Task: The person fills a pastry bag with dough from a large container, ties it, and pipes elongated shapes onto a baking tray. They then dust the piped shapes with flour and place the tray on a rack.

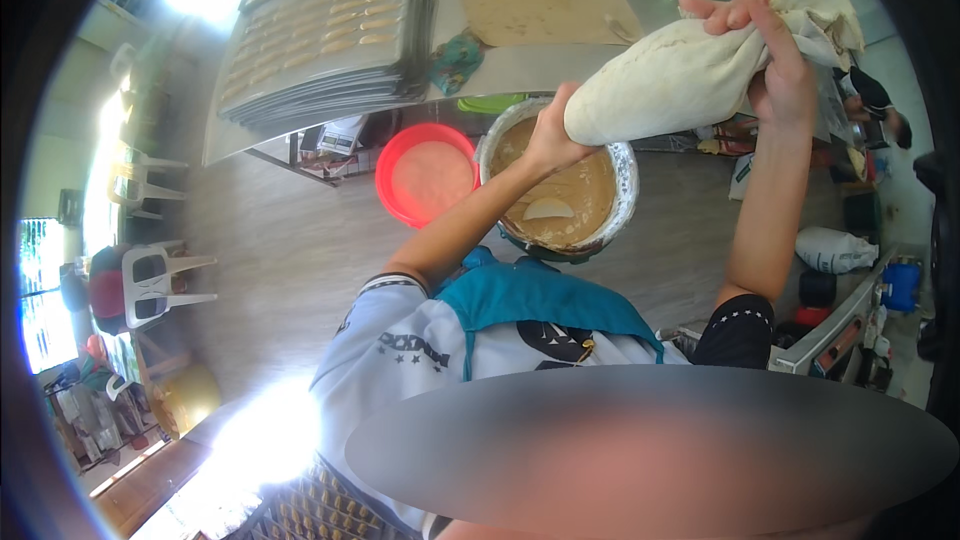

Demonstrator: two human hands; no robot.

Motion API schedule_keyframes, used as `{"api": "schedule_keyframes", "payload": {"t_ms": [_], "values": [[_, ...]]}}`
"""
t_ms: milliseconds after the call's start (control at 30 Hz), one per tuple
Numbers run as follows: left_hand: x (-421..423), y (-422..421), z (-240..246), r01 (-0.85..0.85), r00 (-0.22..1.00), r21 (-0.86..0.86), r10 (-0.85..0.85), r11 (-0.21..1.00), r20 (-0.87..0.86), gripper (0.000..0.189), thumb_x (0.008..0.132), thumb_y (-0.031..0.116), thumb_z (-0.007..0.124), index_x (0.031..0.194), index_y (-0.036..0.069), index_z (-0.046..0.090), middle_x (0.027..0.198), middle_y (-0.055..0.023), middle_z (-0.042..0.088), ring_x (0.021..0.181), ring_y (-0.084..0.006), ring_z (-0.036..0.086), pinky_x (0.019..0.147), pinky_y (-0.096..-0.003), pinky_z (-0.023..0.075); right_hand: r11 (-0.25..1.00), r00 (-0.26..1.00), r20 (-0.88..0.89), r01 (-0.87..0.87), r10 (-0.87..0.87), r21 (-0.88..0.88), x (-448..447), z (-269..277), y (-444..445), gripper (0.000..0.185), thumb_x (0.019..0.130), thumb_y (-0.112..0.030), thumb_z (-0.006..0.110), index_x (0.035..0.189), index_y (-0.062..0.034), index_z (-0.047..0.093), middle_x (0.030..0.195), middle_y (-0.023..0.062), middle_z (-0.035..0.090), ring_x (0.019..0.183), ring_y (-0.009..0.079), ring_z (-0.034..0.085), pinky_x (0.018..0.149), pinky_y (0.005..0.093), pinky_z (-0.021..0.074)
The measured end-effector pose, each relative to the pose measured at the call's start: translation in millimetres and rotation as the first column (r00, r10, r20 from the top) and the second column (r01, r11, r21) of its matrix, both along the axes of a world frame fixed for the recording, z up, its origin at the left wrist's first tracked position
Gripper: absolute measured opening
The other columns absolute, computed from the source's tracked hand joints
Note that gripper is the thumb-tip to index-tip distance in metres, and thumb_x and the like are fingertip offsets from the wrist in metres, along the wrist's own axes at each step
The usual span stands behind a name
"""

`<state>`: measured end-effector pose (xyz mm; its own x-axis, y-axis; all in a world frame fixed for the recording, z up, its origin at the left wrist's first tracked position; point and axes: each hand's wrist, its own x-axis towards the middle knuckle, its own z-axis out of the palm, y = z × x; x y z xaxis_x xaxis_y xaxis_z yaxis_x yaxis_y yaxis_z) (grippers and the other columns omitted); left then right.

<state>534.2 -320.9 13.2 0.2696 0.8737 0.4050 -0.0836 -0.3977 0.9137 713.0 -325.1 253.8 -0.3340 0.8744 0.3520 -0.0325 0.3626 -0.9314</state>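
Observation:
A bulging cream cloth piping bag (pixel 664 86) is held up above a metal mixing bowl (pixel 626 184). My right hand (pixel 776 52) grips its gathered, twisted end, where loose cloth fans out. Lower down, my left hand (pixel 555 136) clasps the narrower end; the tip is hidden behind the fingers and bag. Inside the bowl lies light brown batter (pixel 551 187), smeared up the walls. A pale curved scraper (pixel 548 209) rests on the batter. Close by on the left stands a red plastic basin (pixel 390 195) with a pale content I cannot make out.
On the metal table (pixel 450 79), stacked baking trays (pixel 322 37) carry rows of piped strips. A brown paper sheet (pixel 547 4) and a crumpled teal cloth or bag (pixel 456 62) lie alongside. White plastic chairs (pixel 146 285) stand left. Another person (pixel 874 109) is at the far right.

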Motion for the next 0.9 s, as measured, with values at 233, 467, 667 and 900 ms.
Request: {"api": "schedule_keyframes", "payload": {"t_ms": [233, 467, 667, 900], "values": [[-16.4, 26.2, -23.7, 0.344, 0.936, -0.032, -0.339, 0.939, 0.099, 0.083, 0.06, 0.009, 0.085, 0.13, 0.003, 0.041, 0.12, -0.01, 0.056, 0.114, -0.0194, 0.052, 0.096, -0.0338, 0.0417, 0.958, 0.88, -0.386, 0.284, -0.275, -0.035, -30.9, -11.2, -0.5, 0.032, 0.097, -0.027, 0.047, 0.071, -0.0115, 0.04, 0.063, 0.0016, 0.044, 0.07, 0.0193, 0.049, 0.089, 0.0399, 0.0408], [-20.9, 42.0, -33.5, 0.424, 0.903, -0.061, -0.415, 0.904, 0.114, 0.087, 0.058, 0.01, 0.086, 0.131, 0.004, 0.039, 0.124, -0.0117, 0.055, 0.116, -0.0216, 0.051, 0.097, -0.0352, 0.0412, 0.783, 0.723, -0.44, 0.619, -0.533, 0.067, -83.5, -7.1, -13.1, 0.032, 0.096, -0.02, 0.045, 0.067, -0.013, 0.033, 0.056, -0.0014, 0.033, 0.056, 0.0128, 0.032, 0.066, 0.0308, 0.0349], [-2.0, 8.3, -44.8, 0.019, 1.0, -0.226, -0.019, 0.974, 0.002, 0.058, 0.064, 0.017, 0.081, 0.113, 0.003, 0.052, 0.103, -0.0203, 0.064, 0.099, -0.0315, 0.064, 0.086, -0.0372, 0.0499, 0.658, 0.599, -0.474, 0.751, -0.645, 0.053, -71.2, 13.1, -10.7, 0.03, 0.094, -0.017, 0.047, 0.066, -0.0125, 0.034, 0.057, -0.0008, 0.032, 0.056, 0.0133, 0.03, 0.061, 0.0302, 0.0311], [12.2, 26.2, -4.8, 0.02, 0.999, 0.043, -0.022, 0.999, 0.031, 0.045, 0.066, 0.018, 0.079, 0.1, 0.003, 0.054, 0.09, -0.02, 0.065, 0.09, -0.035, 0.066, 0.077, -0.038, 0.0524, 0.763, 0.797, -0.018, 0.585, -0.604, 0.274, -6.1, 16.6, -62.9, 0.046, 0.09, -0.034, 0.046, 0.121, -0.0005, 0.05, 0.12, 0.0233, 0.054, 0.127, 0.0392, 0.043, 0.11, 0.0529, 0.0279]]}}
